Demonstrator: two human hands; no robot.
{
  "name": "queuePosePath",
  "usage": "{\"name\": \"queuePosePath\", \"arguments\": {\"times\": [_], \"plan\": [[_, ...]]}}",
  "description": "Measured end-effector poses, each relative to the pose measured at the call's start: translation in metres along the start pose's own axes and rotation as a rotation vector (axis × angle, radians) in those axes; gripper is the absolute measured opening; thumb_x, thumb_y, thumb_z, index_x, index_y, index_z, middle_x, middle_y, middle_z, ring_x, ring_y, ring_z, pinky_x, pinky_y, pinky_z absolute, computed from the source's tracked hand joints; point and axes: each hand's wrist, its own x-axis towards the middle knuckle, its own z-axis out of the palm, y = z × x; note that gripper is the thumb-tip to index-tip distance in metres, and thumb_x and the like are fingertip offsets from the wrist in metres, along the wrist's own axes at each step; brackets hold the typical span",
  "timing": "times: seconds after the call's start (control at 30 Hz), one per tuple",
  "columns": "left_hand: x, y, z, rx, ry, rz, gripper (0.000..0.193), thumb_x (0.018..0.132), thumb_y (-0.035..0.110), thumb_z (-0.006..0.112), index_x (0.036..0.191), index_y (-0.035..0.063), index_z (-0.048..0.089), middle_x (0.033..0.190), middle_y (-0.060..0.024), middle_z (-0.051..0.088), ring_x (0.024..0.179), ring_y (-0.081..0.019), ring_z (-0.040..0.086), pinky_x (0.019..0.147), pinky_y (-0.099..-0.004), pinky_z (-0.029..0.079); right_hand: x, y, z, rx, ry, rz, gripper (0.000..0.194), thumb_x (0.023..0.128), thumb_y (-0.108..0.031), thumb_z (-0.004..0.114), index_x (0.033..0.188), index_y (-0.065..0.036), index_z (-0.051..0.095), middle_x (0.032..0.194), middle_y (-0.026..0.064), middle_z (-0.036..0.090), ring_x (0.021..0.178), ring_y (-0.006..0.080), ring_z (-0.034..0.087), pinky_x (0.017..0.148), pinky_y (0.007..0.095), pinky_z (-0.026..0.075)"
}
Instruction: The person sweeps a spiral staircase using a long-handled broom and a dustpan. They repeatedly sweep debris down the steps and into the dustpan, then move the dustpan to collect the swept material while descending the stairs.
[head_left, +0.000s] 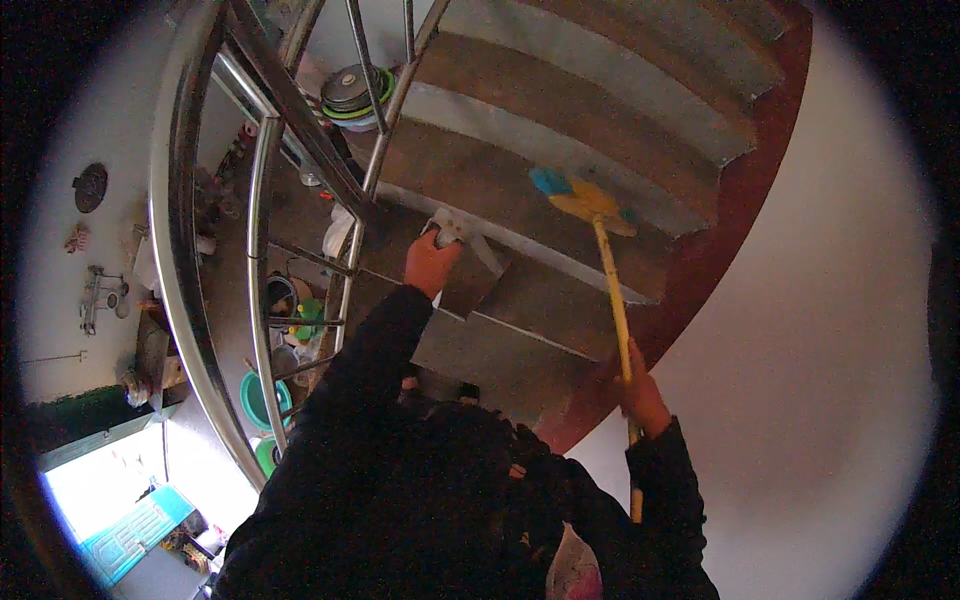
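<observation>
My right hand is closed around the yellow handle of a broom. The broom's head, yellow with a blue end, rests on or just over a brown stair tread ahead. My left hand grips the top of what looks like a dustpan, with a pale upper part and a brownish flat body. Its lower edge is near the white edge line of a step, and whether it touches the step I cannot tell. My fingers hide part of its grip.
Curved stairs rise ahead, with a dark red border along the white wall at right. At left runs a stainless steel railing. Below it are a green basin, stacked pots and a bright doorway.
</observation>
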Motion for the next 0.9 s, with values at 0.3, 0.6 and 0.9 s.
{"name": "queuePosePath", "arguments": {"times": [0.3, 0.6, 0.9], "plan": [[-0.014, 0.018, -0.002, 0.024, 0.046, -0.014, 0.03, 0.074, 0.024, 0.064, 0.087, -0.0023, 0.06, 0.074, -0.0116, 0.063, 0.066, -0.0201, 0.057, 0.063, -0.0327, 0.045, 0.031, 0.012, 0.028, -0.32, -0.192, -0.04, 0.07, 0.082, -0.003, 0.051, 0.141, -0.013, 0.014, 0.113, 0.0178, 0.053, 0.092, 0.028, 0.056, 0.076, 0.0334, 0.048], [-0.024, 0.008, -0.006, -0.027, -0.005, -0.024, 0.033, 0.073, 0.026, 0.064, 0.088, -0.0019, 0.059, 0.075, -0.0137, 0.062, 0.068, -0.0242, 0.059, 0.062, -0.036, 0.045, 0.071, -0.033, 0.036, -0.346, -0.193, -0.465, 0.071, 0.084, -0.002, 0.049, 0.142, -0.015, 0.011, 0.126, 0.0168, 0.041, 0.095, 0.0219, 0.051, 0.072, 0.0308, 0.047], [-0.037, 0.0, -0.017, -0.029, 0.015, 0.04, 0.033, 0.072, 0.028, 0.065, 0.081, -0.0025, 0.059, 0.072, -0.0203, 0.059, 0.069, -0.033, 0.059, 0.062, -0.039, 0.045, 0.035, -0.066, 0.019, -0.327, -0.481, -0.046, 0.07, 0.083, 0.0, 0.048, 0.142, -0.016, 0.013, 0.116, 0.0182, 0.049, 0.084, 0.0227, 0.054, 0.07, 0.0318, 0.046]]}}
